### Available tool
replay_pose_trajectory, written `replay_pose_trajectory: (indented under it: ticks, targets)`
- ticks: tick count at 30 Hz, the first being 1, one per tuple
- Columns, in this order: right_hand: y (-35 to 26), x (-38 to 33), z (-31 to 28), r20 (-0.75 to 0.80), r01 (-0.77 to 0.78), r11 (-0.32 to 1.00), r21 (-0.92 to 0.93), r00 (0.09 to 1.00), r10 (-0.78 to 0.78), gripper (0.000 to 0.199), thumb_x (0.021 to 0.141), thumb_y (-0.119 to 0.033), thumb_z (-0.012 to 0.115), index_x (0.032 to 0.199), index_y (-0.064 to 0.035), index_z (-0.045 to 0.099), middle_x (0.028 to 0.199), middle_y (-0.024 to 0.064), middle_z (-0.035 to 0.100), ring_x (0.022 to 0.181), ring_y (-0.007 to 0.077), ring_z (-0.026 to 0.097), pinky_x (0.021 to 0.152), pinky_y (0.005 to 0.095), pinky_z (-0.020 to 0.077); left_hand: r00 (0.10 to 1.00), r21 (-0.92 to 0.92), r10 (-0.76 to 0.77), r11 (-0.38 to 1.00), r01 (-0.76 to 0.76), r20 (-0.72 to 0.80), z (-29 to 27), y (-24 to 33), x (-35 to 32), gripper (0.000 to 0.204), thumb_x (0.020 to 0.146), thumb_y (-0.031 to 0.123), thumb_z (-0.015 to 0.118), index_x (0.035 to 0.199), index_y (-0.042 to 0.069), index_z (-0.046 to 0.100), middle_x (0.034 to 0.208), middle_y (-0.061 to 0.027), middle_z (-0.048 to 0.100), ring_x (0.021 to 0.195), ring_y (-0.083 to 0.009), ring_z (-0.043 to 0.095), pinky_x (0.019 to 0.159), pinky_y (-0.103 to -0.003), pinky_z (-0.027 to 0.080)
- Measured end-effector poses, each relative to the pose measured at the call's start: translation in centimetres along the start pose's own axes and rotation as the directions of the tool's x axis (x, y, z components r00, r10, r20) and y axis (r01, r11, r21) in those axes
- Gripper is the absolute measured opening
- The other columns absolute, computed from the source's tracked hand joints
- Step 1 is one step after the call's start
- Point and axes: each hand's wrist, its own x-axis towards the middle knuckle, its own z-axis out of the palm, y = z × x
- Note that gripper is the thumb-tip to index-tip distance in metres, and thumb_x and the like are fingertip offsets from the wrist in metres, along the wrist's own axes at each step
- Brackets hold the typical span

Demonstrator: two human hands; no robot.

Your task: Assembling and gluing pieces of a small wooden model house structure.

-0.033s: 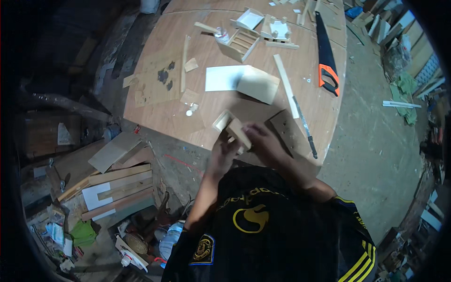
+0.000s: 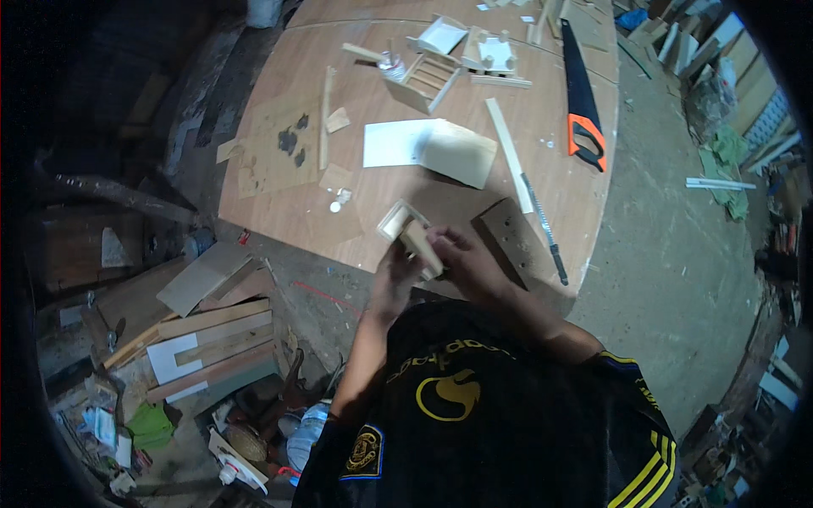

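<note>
Close to my body, over the near edge of the table, I hold a small pale wooden assembly (image 2: 417,240) made of short boards. It is tilted, and its far end shows raised edges like a little frame. My left hand (image 2: 395,278) is closed around its lower left side. The fingers of my right hand (image 2: 471,267) are bent against its right side, with the fingertips partly hidden. Just right of my right hand lies a brown wooden block (image 2: 508,237) with dark holes. Beyond the assembly, a pale board (image 2: 461,155) overlaps a white sheet (image 2: 394,142).
An orange-handled handsaw (image 2: 584,127) and a thin saw blade with a dark handle (image 2: 546,224) lie on the right of the table (image 2: 288,199). Small wooden trays (image 2: 423,83) and a bottle (image 2: 392,66) stand farther back. Scrap boards (image 2: 212,330) are piled on the floor at left.
The wooden assembly has turned slightly in my hands. My right hand has shifted a little along its side. The whole view has moved slightly; the things on the table lie as before.
</note>
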Motion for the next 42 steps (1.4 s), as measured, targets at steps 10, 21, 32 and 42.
replay_pose_trajectory:
  ticks: [10,21,32,42]
  targets:
    - [2.8,1.8,-14.8,-0.130,-0.229,-0.127,-0.965,0.839,-0.528,0.076,0.074,-0.047,0.074,0.136,-0.0160,0.043,0.137,0.0242,0.043,0.123,0.0470,0.043,0.095,0.0557,0.0409,0.865,-0.280,-0.207,0.957,0.081,-0.457,-1.0,-0.3,-1.0,0.038,0.103,0.037,0.040,0.117,0.003,0.052,0.095,-0.0077,0.059,0.079,-0.0184,0.060,0.067,-0.035,0.053]
    - [3.2,0.8,-17.5,-0.018,-0.044,-0.025,-0.999,0.763,-0.646,0.069,0.076,-0.033,0.070,0.139,-0.0158,0.048,0.137,0.0264,0.040,0.121,0.0465,0.041,0.103,0.0524,0.0346,0.924,-0.139,-0.139,0.986,0.095,-0.356,1.1,5.0,-0.9,0.036,0.100,0.034,0.046,0.119,0.005,0.055,0.088,-0.0023,0.062,0.063,-0.0089,0.056,0.047,-0.022,0.039]
    - [-8.4,-5.9,-0.1,0.756,0.790,-0.214,-0.575,0.413,-0.507,0.065,0.079,-0.041,0.071,0.137,-0.0181,0.054,0.148,0.0280,0.030,0.129,0.0418,0.039,0.103,0.0508,0.0330,0.976,-0.591,0.078,0.804,0.058,0.203,0.8,3.2,-0.4,0.049,0.102,0.033,0.038,0.140,0.002,0.040,0.134,-0.0125,0.051,0.121,-0.0239,0.052,0.102,-0.039,0.044]
    - [-8.4,-6.5,2.6,0.559,0.515,-0.276,-0.812,0.549,-0.621,0.061,0.068,-0.036,0.077,0.125,-0.0199,0.064,0.144,0.0293,0.038,0.115,0.0364,0.049,0.096,0.0425,0.0345,0.976,-0.208,0.008,0.977,-0.054,-0.216,-0.1,3.8,-1.5,0.056,0.100,0.038,0.047,0.142,0.004,0.034,0.138,-0.0132,0.046,0.126,-0.0242,0.046,0.105,-0.040,0.040]
